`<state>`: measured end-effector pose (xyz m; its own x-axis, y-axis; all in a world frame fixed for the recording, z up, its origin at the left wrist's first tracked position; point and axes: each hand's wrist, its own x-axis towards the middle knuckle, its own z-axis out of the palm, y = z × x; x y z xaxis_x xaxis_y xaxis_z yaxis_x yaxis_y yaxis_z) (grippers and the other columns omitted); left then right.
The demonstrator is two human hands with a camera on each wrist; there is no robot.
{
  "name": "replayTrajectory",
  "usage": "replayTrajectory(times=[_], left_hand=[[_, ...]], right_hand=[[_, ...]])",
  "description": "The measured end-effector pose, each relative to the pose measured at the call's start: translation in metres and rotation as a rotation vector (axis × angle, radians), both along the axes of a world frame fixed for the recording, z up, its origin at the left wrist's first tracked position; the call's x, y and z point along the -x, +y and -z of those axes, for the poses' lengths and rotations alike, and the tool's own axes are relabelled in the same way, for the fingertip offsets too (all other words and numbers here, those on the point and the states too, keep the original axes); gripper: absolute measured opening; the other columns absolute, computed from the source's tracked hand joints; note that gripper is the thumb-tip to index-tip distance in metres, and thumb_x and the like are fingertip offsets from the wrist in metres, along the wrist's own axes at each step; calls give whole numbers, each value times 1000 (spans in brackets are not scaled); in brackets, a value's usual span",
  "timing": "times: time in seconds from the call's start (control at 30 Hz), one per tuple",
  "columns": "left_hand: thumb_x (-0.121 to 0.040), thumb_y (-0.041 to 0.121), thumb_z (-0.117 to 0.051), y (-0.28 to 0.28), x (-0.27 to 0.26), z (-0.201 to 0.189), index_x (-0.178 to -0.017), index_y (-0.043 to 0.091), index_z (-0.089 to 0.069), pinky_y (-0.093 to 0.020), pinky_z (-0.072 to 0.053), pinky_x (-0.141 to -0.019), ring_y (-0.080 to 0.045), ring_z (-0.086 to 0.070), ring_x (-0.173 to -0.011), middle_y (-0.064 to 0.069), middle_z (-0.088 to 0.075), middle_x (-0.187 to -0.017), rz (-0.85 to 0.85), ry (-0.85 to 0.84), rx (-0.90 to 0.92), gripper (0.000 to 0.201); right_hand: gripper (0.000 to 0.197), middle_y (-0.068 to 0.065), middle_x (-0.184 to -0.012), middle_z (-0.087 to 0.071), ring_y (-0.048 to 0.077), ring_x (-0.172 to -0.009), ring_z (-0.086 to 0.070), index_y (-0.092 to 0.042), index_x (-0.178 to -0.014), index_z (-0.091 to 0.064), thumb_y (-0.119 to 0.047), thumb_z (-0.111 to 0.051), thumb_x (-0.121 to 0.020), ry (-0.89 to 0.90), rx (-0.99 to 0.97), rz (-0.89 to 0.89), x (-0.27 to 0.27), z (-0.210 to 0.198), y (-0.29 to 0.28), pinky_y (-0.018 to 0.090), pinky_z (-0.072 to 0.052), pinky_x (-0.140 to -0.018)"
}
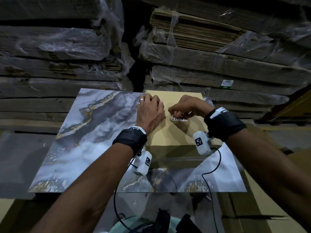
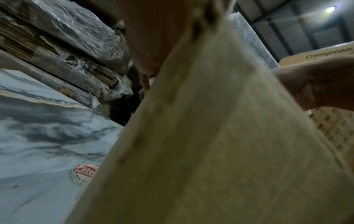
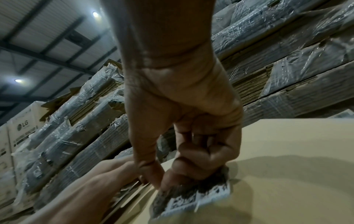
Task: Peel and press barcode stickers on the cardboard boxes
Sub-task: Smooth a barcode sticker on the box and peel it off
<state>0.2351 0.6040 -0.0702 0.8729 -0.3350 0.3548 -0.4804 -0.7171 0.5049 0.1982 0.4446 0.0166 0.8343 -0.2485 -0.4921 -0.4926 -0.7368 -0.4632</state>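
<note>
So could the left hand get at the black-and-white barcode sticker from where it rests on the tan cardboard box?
Probably yes. The left hand lies flat on the tan cardboard box, right beside the barcode sticker, with bare cardboard between them. Only the right hand, pinching the sticker's upper edge, crowds it.

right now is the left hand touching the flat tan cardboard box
Touching. In the head view the left hand lies flat on the flat tan cardboard box top near its left edge, with no gap visible, beside the barcode sticker.

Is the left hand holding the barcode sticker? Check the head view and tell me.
No, the left hand lies flat on the cardboard box, while the right hand pinches the barcode sticker.
</note>
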Motion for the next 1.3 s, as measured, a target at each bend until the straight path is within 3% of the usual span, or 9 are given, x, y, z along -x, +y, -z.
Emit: replayTrajectory(times=[0.1,0.27,0.4,0.6,0.73,0.9,0.97,1.13,1.3], left_hand=[[-98,39,-37,0,0,-1,-100,13,-60,-48,-46,-86,-26,-43,-106,-9,-53,-108,-1,1,-4,35],[-96,41,-36,-1,0,-1,-98,12,-60,-48,-46,-87,-29,-44,-109,-10,-54,-108,-5,5,-5,38],[-97,41,-36,-1,0,0,-98,12,-60,-49,-46,-86,-29,-44,-110,-11,-54,-108,2,1,3,38],[-97,41,-36,-1,1,0,-99,12,-59,-49,-45,-88,-28,-43,-111,-10,-53,-109,4,13,4,37],[-98,40,-37,-1,0,1,-100,13,-60,-49,-46,-88,-28,-43,-110,-10,-53,-109,0,14,3,36],[-99,40,-39,-2,0,0,-104,13,-60,-48,-45,-91,-29,-43,-115,-11,-54,-115,-4,18,-5,35],[-100,39,-40,-1,0,0,-106,13,-60,-47,-45,-91,-28,-42,-116,-11,-53,-116,-7,15,-23,34],[-98,42,-36,-1,0,1,-103,13,-60,-49,-46,-89,-28,-44,-112,-10,-54,-112,-11,3,-26,37],[-98,42,-37,-2,0,1,-101,13,-60,-49,-46,-89,-29,-44,-113,-10,-53,-110,-7,12,-14,37]], right_hand=[[12,3,-71,-62,16,-66,-52,-20,-74,-68,-30,-74,-77,84,-6,-57,-9,-3,-4,28,-43,-65],[24,-6,-58,-59,6,-45,-47,-20,-65,-61,-20,-67,-89,264,51,-111,-22,-19,5,15,-36,-48],[12,-3,-65,-60,9,-51,-46,-18,-74,-64,-21,-68,-85,301,64,-138,-27,-24,5,18,-37,-51],[15,2,-70,-64,11,-57,-57,-9,-90,-70,-23,-71,-95,166,-74,-81,-7,-26,-8,20,-47,-52],[48,4,-71,-68,14,-57,-61,-7,-92,-73,-55,-70,-91,-8,-214,73,14,-18,-13,22,-51,-53],[59,5,-63,-72,19,-55,-70,-8,-74,-72,-67,-77,-77,-333,109,10,50,17,11,36,-62,-57],[65,3,-64,-70,22,-59,-67,-12,-71,-70,-76,-73,-71,-386,252,9,54,28,20,39,-57,-59],[25,0,-67,-70,20,-66,-69,-16,-72,-73,-37,-74,-87,-428,202,14,54,29,17,36,-59,-62],[22,3,-64,-74,22,-59,-73,-12,-73,-78,-25,-78,-91,-347,98,-24,46,19,-8,39,-65,-63]])
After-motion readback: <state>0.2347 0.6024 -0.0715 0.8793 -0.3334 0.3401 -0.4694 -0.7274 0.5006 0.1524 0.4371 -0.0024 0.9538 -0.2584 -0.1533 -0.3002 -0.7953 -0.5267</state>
